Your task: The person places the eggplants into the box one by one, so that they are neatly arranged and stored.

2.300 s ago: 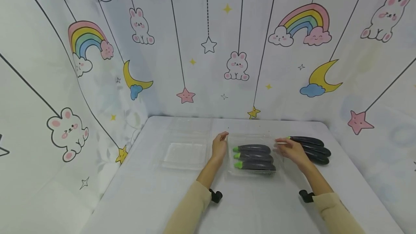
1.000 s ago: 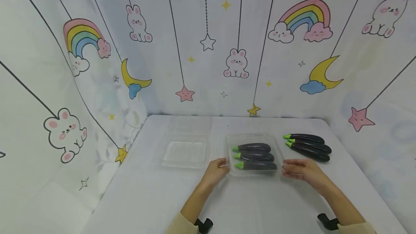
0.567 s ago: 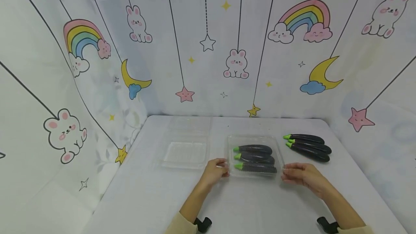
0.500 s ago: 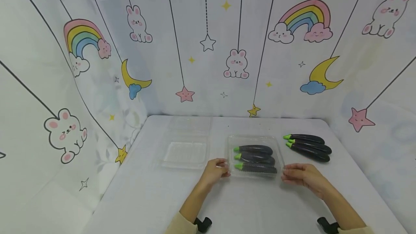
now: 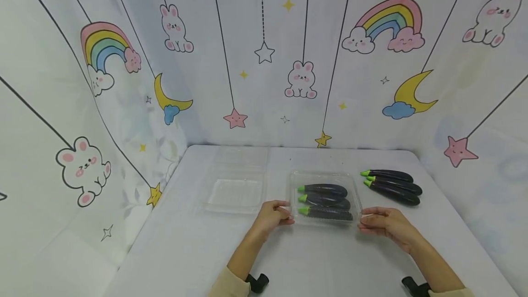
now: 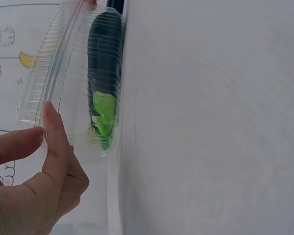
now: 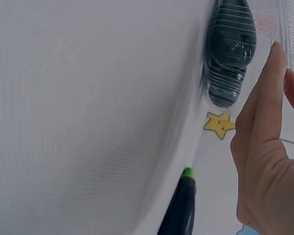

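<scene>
Left hand (image 5: 271, 218) and right hand (image 5: 386, 227) pinch a clear box (image 5: 323, 178) by its near corners in the head view; just right of the middle of the bench (image 5: 321, 260), it holds three packed eggplants (image 5: 327, 200), with three loose eggplants (image 5: 393, 189) toward the far right corner. From the left wrist, thumb (image 6: 14, 145) and forefinger (image 6: 54, 147) clamp the rim (image 6: 62, 49); from the right, fingers (image 7: 269, 95) and thumb grip it too.

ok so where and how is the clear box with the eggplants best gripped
Likely by the rim of the clear box, from left and right at once, one side each for the left hand and right hand. The rim juts out enough to pinch, and the three eggplants span most of the width, so holding both ends should keep it level.
</scene>
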`<state>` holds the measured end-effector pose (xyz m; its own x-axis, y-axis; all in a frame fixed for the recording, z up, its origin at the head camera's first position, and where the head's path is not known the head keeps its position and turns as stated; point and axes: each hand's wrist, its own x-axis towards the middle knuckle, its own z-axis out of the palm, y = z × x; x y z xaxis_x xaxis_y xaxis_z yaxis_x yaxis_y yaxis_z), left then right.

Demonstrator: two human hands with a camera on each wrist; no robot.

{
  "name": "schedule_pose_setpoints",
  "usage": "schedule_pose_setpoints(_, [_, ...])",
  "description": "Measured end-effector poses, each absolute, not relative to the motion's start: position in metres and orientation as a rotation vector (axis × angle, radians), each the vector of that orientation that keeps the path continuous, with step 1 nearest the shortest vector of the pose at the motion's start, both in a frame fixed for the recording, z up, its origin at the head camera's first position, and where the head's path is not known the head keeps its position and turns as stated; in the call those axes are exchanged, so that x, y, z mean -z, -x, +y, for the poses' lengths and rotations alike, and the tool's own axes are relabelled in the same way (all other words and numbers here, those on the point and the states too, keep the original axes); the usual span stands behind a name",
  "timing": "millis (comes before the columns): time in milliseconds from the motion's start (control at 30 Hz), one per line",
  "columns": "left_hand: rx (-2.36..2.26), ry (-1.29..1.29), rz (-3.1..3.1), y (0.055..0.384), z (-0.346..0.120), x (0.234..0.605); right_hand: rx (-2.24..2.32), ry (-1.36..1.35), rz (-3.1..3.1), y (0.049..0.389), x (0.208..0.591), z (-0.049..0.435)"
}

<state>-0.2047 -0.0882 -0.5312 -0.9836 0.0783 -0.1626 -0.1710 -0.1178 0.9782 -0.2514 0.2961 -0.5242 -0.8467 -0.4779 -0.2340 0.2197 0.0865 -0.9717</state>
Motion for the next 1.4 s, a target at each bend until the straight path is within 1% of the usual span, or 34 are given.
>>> schedule_pose_setpoints(500, [-2.276,0.190,1.881,0.208,-0.087,0.535,1.842,0.222,1.895,0.250,0.525,0.294])
schedule_pose_setpoints(767, [-2.261,0.147,1.894,0.210,-0.087,0.532,1.870,0.196,1.920,0.248,0.526,0.290])
schedule_pose_setpoints(967, [-2.206,0.093,1.975,0.212,-0.087,0.532,1.728,0.135,2.029,0.251,0.526,0.289])
schedule_pose_setpoints(1167, [-2.165,0.098,2.021,0.220,-0.084,0.530,1.691,0.065,2.096,0.254,0.524,0.287])
schedule_pose_setpoints(1400, [-2.156,0.131,2.045,0.237,-0.078,0.530,1.718,-0.012,2.144,0.261,0.521,0.285])
